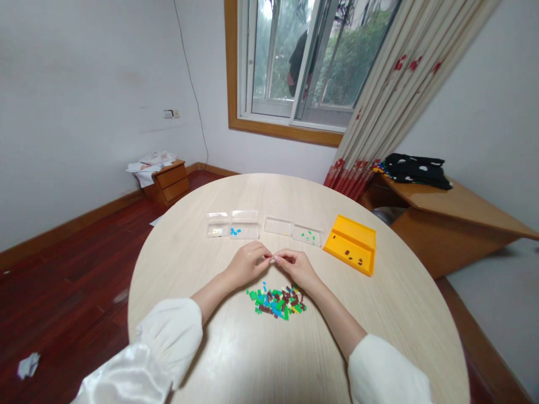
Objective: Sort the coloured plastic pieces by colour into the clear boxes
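Observation:
My left hand and my right hand meet at the fingertips above the middle of the table. Both are closed in a pinch around something tiny and pale that I cannot make out. Just below them lies a loose pile of small bricks in green, brown, blue, yellow and white. Beyond my hands stand open clear boxes: one with pale pieces, one with blue pieces, one with a yellow speck and one with green pieces. An orange box at the right holds several brown pieces.
A wooden desk with folded black cloth on it stands beyond the table at the right. A small cabinet with papers is at the back left. Behind are a window and a curtain.

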`<state>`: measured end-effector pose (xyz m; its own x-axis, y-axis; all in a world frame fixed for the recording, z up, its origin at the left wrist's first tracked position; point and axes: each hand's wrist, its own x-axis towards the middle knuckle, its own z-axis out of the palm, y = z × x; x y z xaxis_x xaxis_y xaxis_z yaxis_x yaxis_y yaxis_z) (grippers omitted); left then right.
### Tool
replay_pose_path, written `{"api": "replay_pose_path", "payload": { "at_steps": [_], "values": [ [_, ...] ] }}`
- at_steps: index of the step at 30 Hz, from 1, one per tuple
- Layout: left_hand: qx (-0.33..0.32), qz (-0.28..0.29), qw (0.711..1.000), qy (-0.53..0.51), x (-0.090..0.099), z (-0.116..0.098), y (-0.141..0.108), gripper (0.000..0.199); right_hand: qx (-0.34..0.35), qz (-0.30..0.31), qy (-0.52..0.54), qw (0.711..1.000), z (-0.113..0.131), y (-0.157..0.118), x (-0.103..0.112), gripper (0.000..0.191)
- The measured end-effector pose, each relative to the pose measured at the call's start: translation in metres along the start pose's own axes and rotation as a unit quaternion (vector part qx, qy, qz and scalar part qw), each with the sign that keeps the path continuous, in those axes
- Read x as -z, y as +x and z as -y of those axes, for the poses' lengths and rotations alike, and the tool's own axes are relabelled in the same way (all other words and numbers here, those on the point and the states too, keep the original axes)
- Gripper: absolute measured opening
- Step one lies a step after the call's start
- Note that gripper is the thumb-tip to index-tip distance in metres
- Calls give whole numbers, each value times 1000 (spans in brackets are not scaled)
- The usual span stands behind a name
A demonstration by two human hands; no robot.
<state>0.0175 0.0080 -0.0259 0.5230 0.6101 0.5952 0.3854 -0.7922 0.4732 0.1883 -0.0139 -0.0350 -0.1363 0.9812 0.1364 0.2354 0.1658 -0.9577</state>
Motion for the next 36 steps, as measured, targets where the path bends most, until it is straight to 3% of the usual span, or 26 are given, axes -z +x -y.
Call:
{"api": "replay_pose_path", "payload": {
  "at_steps": [4,8,12,14,17,28,33,36],
  "values": [
    [19,-8,1000,2,5,3,1,10,3,-5,-10,1000,-1,0,0,26],
    [89,-61,993,56,26,21,2,13,3,-8,-20,1000,-4,1,0,27],
    [268,-112,944,154,57,50,0,15,2,-11,-19,1000,-6,1,1,28],
    [344,-102,913,195,68,60,-2,16,1,-10,-18,1000,-6,1,1,28],
    [401,-72,885,227,77,65,-4,17,3,-9,-16,1000,-6,1,2,27],
    [450,-53,857,245,78,60,-4,22,7,-9,-27,1000,-4,0,3,26],
    [439,-75,863,237,78,63,-5,21,12,-5,-31,999,-5,0,3,26],
    [386,-106,892,211,73,64,-4,20,15,-2,-35,999,-6,0,3,27]
  ]
}}
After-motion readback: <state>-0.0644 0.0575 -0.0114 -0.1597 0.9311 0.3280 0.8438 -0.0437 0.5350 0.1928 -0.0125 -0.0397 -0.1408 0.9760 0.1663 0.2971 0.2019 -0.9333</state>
